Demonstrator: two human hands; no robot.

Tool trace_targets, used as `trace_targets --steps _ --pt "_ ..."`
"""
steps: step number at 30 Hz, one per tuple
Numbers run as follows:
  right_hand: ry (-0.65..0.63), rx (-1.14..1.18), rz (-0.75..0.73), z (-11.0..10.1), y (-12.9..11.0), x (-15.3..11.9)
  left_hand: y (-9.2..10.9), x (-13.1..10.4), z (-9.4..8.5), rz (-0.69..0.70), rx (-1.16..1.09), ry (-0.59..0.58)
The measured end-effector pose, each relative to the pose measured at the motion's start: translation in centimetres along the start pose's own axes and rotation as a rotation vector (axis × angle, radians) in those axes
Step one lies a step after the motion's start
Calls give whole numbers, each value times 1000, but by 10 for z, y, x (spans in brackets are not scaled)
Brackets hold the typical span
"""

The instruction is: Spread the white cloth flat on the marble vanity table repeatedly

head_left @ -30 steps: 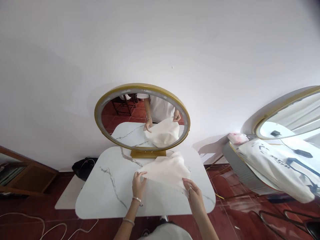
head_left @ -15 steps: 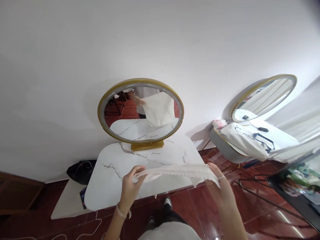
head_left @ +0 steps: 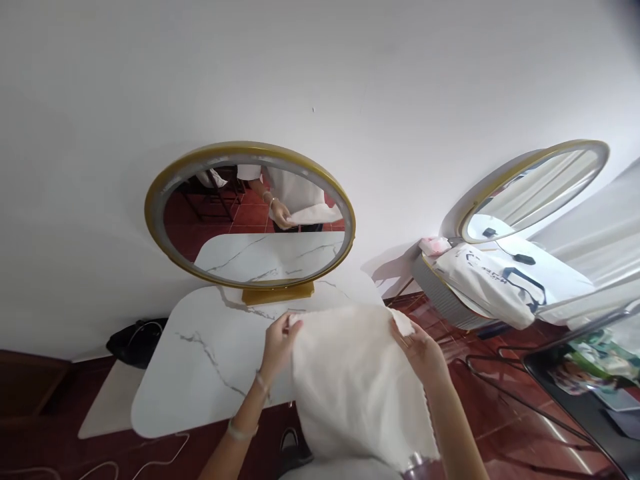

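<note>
A white cloth (head_left: pixel 357 380) with a scalloped edge hangs spread between my hands, in front of my body and over the near edge of a marble-patterned white table (head_left: pixel 200 357). My left hand (head_left: pixel 280 343) pinches its upper left corner. At the upper right corner, my right hand (head_left: pixel 420 350) has the cloth between thumb and fingers, with a small flap folded over. Beyond the cloth stands an oval, gold-rimmed mirror (head_left: pixel 255 233) on a gold base, reflecting an arm and part of the cloth.
To the right, a second table carries a gold-rimmed mirror (head_left: pixel 537 193), a white printed bag (head_left: pixel 487 280) and a pink-white packet (head_left: pixel 435 246). A black bag (head_left: pixel 135 343) lies at the left. A dark table (head_left: pixel 595 413) with colourful items stands at lower right. White cables (head_left: pixel 163 460) cross the red floor.
The cloth has swung from a nearly flat, edge-on position to hanging down toward my body. Both hands still hold its corners. My view has shifted slightly, moving the mirror left.
</note>
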State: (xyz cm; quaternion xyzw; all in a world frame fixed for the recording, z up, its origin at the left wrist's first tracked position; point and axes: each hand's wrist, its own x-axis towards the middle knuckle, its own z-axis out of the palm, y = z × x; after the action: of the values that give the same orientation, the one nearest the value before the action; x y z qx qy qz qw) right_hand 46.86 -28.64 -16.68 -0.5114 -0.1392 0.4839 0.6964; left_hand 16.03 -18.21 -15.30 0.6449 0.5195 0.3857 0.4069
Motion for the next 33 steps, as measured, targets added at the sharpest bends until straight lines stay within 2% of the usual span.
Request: trace_targets --steps 3,5,7,10,12,14,17,19,23,26,28,30,33 --pt "0 -178 61 2 8 62 -25 50 42 2 101 90" --pt "2 -258 66 4 18 90 -38 68 64 -9 127 150" --pt "7 -314 42 4 35 99 -49 68 82 0 162 214" --pt "-22 -505 -90 -4 72 84 -66 45 100 27 235 274" --pt "-71 -763 -244 -12 96 71 -80 30 106 -5 316 312" --pt "-97 -952 -375 -20 111 68 -93 26 108 -65 384 341" --pt "-43 -1119 -480 -28 110 91 -107 40 105 -114 406 308" --pt "4 -1221 -466 -31 100 117 -110 52 103 -127 409 257" --pt "-27 -1277 -376 -34 87 153 -102 60 100 -142 416 188" --pt "-97 -1256 -371 -35 83 159 -88 53 96 -135 441 211" --pt "-99 -1226 -405 -34 80 159 -80 49 96 -112 466 258" --pt "-45 -1193 -455 -31 77 157 -74 45 101 -70 474 308" --pt "85 -1175 -599 -24 84 149 -76 38 122 40 503 312"
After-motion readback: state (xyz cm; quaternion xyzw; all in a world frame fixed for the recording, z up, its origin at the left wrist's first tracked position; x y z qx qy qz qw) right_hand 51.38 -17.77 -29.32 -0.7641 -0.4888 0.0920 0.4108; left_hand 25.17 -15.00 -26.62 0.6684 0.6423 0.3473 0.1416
